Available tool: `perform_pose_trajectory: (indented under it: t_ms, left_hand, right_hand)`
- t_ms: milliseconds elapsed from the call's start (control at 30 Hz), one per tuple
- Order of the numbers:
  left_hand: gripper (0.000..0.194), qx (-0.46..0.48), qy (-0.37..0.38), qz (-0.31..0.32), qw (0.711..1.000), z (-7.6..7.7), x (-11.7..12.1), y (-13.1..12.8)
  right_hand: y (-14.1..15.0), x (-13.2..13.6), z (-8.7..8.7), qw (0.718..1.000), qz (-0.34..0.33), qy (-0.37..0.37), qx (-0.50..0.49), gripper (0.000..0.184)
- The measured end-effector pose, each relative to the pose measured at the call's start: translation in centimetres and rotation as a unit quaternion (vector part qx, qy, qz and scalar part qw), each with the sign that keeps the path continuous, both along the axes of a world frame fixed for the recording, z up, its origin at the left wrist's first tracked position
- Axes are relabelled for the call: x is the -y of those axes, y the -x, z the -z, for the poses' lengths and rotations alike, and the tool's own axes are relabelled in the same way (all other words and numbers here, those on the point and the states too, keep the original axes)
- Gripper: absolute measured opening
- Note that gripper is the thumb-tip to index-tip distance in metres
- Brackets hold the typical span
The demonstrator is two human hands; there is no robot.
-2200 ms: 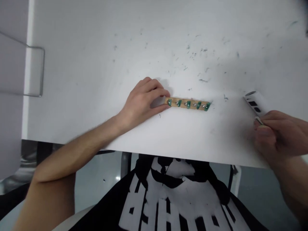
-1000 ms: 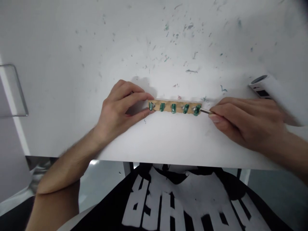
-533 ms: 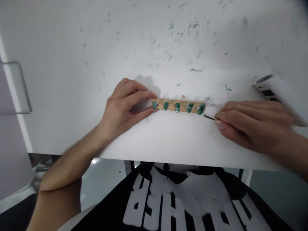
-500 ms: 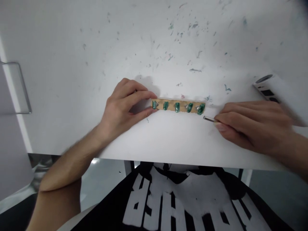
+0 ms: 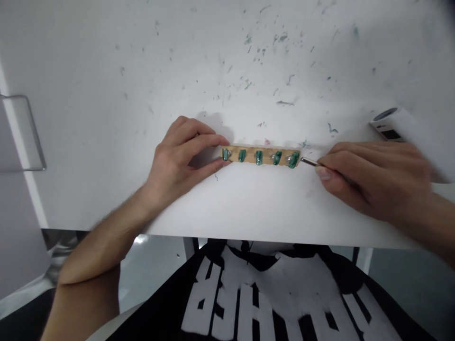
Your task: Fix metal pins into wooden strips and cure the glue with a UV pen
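Left bare hand point(image 5: 188, 154): palm down, thumb and index finger pinched nearly together at the tips, other fingers curled; forearm slopes down-left to a bent elbow. Right bare hand point(image 5: 373, 177): thumb and index finger closed in a pinch, knuckles up; wrist angles toward the right edge.

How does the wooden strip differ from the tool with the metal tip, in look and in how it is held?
The wooden strip is flat and tan; the tool shows a thin, shiny, silvery end. The strip carries five green pieces, the tool's visible part none. The left hand pinches the strip's left end; the right hand partly hides the tool. Both are narrow.
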State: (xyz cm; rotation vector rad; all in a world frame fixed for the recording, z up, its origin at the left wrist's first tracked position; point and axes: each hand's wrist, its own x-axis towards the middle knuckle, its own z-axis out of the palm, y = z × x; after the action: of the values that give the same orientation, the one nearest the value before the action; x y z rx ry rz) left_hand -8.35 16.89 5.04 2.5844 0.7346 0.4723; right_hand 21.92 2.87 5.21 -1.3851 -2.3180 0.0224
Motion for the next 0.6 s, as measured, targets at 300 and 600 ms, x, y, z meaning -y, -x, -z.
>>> perform_pose_trajectory:
  t_ms: [300,600]
  left_hand:
    - [0.027,0.000,0.006,-0.001,1.000,0.01,0.01,-0.04]
    - [0.022,0.000,0.013,-0.012,1.000,-0.02,0.19,-0.18]
  right_hand:
    - [-0.26,0.20,-0.07,1.000,-0.025,0.015,0.002,0.014]
    - [-0.18,0.11,-0.68,0.988,-0.138,0.043,-0.059,0.013]
